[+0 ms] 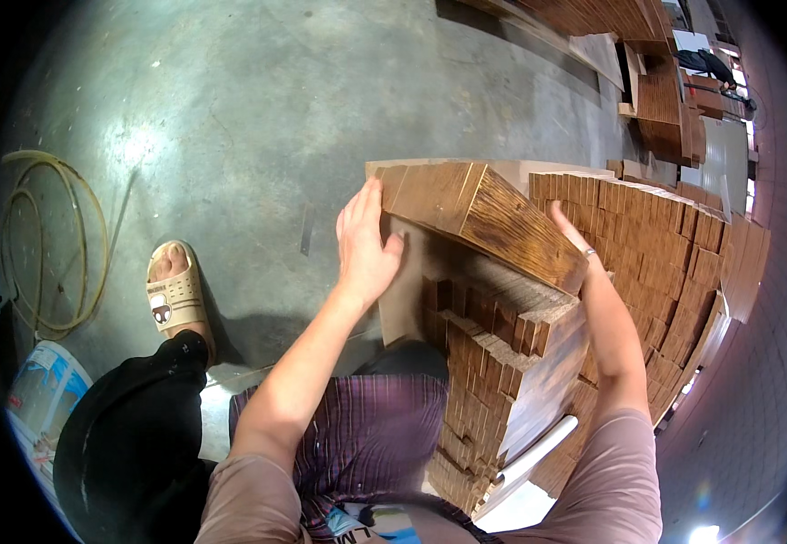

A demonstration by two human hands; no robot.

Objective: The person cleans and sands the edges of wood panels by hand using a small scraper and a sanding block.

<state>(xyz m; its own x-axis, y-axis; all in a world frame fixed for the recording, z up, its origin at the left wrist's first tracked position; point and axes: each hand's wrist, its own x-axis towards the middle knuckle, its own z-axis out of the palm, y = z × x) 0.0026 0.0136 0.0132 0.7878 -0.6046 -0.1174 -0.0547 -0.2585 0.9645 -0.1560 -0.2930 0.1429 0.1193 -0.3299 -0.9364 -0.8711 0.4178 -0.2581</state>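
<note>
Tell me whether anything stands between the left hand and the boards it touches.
Nothing visible: the left hand lies directly against the boards, at their left end. The right hand is at the other end, partly hidden.

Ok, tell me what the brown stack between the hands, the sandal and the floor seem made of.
Stack: likely wood, stained brown; dark grain shows.
Sandal: perhaps moulded foam or rubber, matte beige; thick strap.
Floor: probably smooth concrete, glossy; grey mottling, glare.

Bright glare on grey floor [248, 118], bent edges
</note>
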